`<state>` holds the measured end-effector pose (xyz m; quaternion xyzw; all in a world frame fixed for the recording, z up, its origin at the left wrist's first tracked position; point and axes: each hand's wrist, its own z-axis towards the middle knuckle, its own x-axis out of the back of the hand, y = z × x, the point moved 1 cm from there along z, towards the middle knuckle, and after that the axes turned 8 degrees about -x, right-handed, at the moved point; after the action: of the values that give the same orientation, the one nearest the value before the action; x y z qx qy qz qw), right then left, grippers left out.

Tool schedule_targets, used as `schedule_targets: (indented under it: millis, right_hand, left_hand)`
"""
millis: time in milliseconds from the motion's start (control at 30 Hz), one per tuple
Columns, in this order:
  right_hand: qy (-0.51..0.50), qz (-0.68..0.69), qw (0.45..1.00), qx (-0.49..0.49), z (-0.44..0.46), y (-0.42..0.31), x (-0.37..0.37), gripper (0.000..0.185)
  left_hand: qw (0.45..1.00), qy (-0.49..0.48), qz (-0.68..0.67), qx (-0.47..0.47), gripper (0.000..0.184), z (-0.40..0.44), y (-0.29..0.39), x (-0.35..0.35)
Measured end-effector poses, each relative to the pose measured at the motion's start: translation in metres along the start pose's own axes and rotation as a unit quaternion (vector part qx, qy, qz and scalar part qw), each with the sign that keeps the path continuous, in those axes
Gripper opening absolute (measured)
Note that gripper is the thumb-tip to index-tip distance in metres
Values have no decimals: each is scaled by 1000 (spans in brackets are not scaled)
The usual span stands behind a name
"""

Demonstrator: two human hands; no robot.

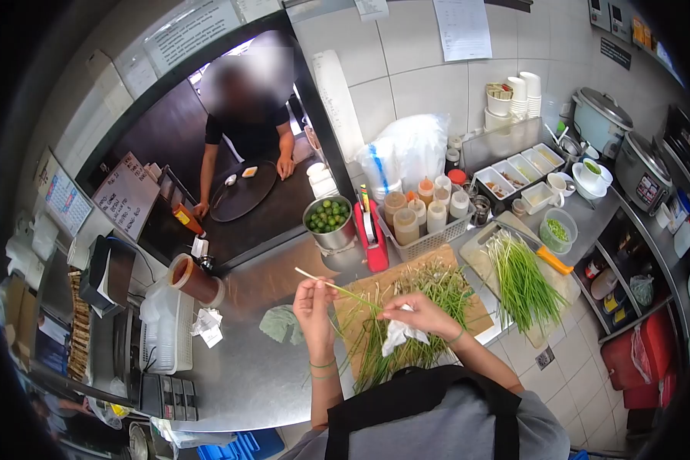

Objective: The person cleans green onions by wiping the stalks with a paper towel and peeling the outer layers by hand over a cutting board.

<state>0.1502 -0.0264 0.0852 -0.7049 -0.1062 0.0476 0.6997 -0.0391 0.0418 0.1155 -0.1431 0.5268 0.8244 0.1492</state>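
My left hand (313, 309) pinches a single thin spring onion (348, 293) near its white end, which points up and left. Its green part runs across to my right hand (424, 316), whose fingers are closed around the stalk and a crumpled white paper towel (403, 334). Beneath both hands, a heap of loose spring onions (437, 291) with tangled, partly brownish ends covers much of a brown cardboard sheet (479, 313). To the right, a neat bunch of spring onions (523, 280) lies on a cutting board (563, 285) beside an orange-handled knife (553, 259).
Behind the cardboard stand a pot of green limes (330, 216), a red tape dispenser (372, 244) and a basket of sauce bottles (435, 239). A green cloth (281, 325) lies left. Through the hatch, another person (247, 126) stands by a round tray (245, 201).
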Motion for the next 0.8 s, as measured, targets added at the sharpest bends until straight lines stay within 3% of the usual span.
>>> schedule_targets:
  millis: [67,200,300,333,433,467,500,533,567,600,700,767,800]
  right_hand:
    - [4,-3,1000,8,-4,17,5,17]
    - [65,-133,989,17,-21,19,14,15]
    - [115,0,993,19,-26,33,19,17]
    - [129,129,982,-36,-31,26,19,16]
    - [201,341,918,-14,-23,41,31,15]
    - [271,253,927,-48,-19,56,37,15]
    - [297,55,953,-26,-21,61,41,14]
    - [312,-146,939,1,-22,64,44,14]
    - [317,-341,885,27,-24,69,44,14]
    - [331,-426,842,32,-24,82,40,21]
    - [254,-496,823,-110,-18,115,24,27]
    - [346,-485,803,26,-15,147,19,32]
    - [325,-489,809,10,-19,142,16,31]
  left_hand:
    - [1000,10,-21,-6,8,1,6,2]
    - [999,17,-36,-6,8,-5,9,1]
    - [999,12,-50,-8,9,-14,6,-3]
    - [998,10,-56,-9,9,-17,5,-3]
    - [993,40,-100,-39,8,-21,4,1]
    - [993,42,-114,-15,9,-21,4,1]
    - [991,42,-129,9,9,-20,4,0]
    - [988,41,-144,32,10,-18,4,-2]
    - [981,-11,-174,85,10,-20,5,-12]
    - [966,-65,-205,141,11,-26,2,-28]
    - [874,-194,-305,326,10,-43,-32,-85]
    - [824,-256,-278,422,12,-54,-75,-126]
    - [806,-287,-251,453,14,-58,-98,-148]
